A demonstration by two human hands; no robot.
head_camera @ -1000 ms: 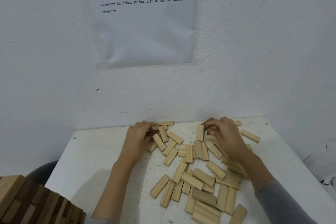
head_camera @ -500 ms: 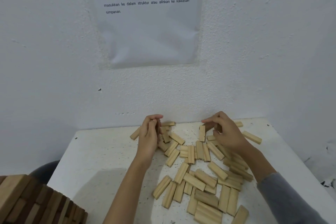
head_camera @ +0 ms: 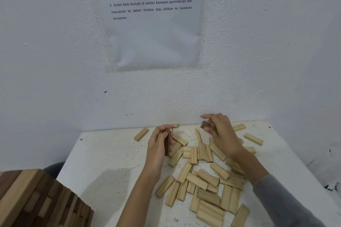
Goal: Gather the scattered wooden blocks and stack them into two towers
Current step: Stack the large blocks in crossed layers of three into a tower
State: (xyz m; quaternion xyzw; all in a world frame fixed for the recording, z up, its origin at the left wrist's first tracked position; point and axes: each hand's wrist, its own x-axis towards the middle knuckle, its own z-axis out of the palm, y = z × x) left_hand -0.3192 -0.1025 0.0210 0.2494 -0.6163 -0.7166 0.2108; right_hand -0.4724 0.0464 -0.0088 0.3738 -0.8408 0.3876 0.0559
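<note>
Dark block (head_camera: 167, 143) in left hand (head_camera: 158, 146)

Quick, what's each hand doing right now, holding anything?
Left hand: grips a dark brown block, held roughly upright.
Right hand: pinches a second dark brown block in its fingertips.

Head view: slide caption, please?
Left hand holds a dark block, right hand a second dark block, above pale blocks scattered on a white table.
</note>
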